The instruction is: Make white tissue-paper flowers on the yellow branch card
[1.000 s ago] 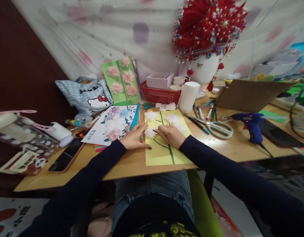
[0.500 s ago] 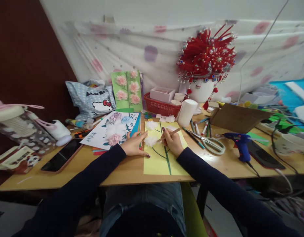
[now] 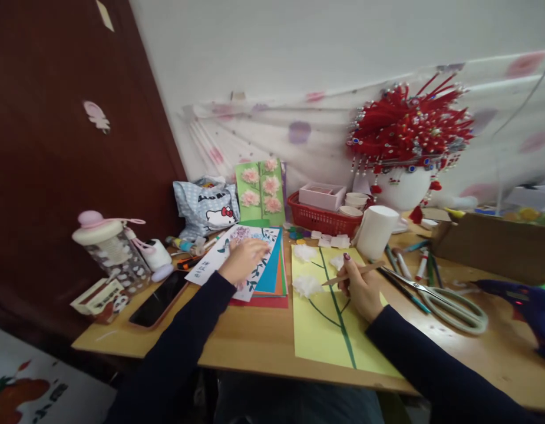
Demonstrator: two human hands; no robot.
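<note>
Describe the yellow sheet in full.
The yellow sheet, paper by its look, lies flat on the wooden table. A green stem with thin curved branches runs along it, and fluffy white tufts sit on its upper part. The right hand, holding a thin brown stick, hides part of it; whether hand touches sheet is unclear.

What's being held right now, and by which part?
The right hand holds a brown pencil-like stick near its lower end; the left hand holds nothing visible.

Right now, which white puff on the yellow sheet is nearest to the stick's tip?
The lower left puff: the stick, in the right hand, points at its right edge. The other visible puffs lie higher up.
</note>
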